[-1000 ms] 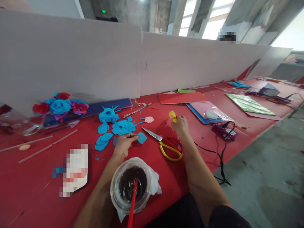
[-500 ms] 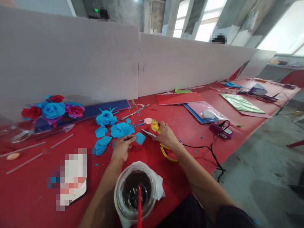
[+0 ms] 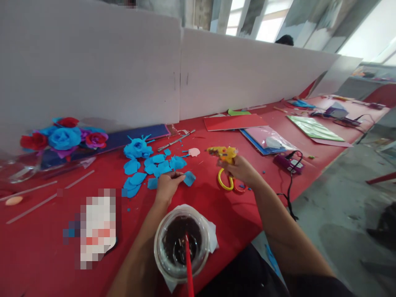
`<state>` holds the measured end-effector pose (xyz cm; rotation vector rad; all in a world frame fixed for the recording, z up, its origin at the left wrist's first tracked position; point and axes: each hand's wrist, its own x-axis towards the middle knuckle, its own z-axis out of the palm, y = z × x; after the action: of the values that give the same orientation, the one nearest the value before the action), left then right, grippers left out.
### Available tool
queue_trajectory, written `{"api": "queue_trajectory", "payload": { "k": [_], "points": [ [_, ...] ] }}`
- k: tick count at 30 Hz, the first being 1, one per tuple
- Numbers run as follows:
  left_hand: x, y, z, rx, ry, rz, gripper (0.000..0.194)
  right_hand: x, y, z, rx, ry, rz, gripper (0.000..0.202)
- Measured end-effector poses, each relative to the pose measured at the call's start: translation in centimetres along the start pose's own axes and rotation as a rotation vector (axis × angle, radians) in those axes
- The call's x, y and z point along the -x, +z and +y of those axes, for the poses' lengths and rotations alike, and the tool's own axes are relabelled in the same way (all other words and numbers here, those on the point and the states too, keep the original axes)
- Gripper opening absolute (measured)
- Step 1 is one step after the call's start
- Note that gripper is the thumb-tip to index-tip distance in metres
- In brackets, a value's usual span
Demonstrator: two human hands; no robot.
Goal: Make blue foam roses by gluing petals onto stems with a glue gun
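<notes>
Between the thumb and fingers of my left hand (image 3: 169, 183) is a small blue paper piece (image 3: 189, 178). My right hand (image 3: 236, 167) is wrapped round a yellow glue gun (image 3: 223, 153), whose nozzle points left. Just below that hand lie scissors with a yellow handle (image 3: 225, 180), their blades hidden. Several blue petals (image 3: 132, 167) are spread on the red table beyond my left hand, beside a blue paper flower (image 3: 137, 147). A pale pink piece (image 3: 194, 152) sits left of the glue gun.
Near the front edge stands a clear cup (image 3: 182, 247) of dark liquid with a red straw. A flower bunch (image 3: 64, 139) lies at the left, a purple power strip (image 3: 289, 164) with cables at the right. A white partition (image 3: 247, 70) runs along the back.
My right hand has let go of the scissors and now holds the glue gun, raised to the right. The left hand has moved slightly right with its blue piece.
</notes>
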<state>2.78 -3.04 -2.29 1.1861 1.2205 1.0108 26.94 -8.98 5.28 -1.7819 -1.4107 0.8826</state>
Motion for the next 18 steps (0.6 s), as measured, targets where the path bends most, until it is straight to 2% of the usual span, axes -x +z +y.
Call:
{"api": "queue_trajectory", "payload": {
  "k": [2,4,10,18],
  "points": [
    [-0.2,0.1,-0.4,-0.049,0.023,0.022,0.016,1.4,0.7,-0.5,-0.074,0.037,-0.174,0.036],
    [-0.4,0.1,-0.7,-0.076,0.033,0.041,0.015,2.3,1.3,-0.4,-0.08,0.044,-0.27,0.039],
    [-0.9,0.1,-1.3,-0.07,0.055,0.019,0.014,2.5,2.5,1.3,0.114,0.01,-0.275,0.038],
    [-0.8,0.1,-0.9,-0.244,0.109,0.021,0.01,2.4,3.3,0.9,0.202,0.045,-0.35,0.04]
  ]
}}
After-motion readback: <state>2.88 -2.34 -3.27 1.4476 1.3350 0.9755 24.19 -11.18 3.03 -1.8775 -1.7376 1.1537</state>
